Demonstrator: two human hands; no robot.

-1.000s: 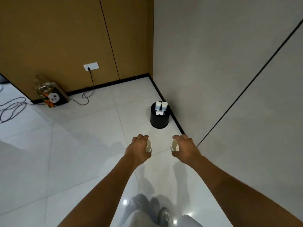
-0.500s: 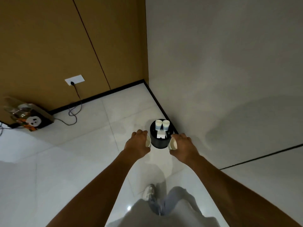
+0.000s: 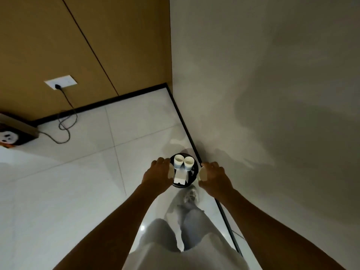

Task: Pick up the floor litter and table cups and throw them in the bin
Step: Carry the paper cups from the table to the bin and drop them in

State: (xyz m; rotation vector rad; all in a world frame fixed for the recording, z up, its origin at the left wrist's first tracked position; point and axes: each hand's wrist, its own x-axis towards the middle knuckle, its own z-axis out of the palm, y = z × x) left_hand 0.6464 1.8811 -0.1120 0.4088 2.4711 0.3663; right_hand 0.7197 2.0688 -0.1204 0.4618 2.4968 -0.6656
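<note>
A bin (image 3: 195,173) is set on the floor (image 3: 78,191) close to the wall (image 3: 253,94) on the right, near the corner. Two cups (image 3: 184,162) are stood side by side inside it, with a folded paper (image 3: 180,177) lying just in front of them. A cup (image 3: 170,171) is held in the left hand (image 3: 157,175) at the bin's left edge, and another cup (image 3: 202,173) in the right hand (image 3: 215,179) at its right edge. A socket (image 3: 60,82) is mounted on the far wall to the left, with a cable (image 3: 66,121) trailing down to a box (image 3: 15,133) on the floor.
</note>
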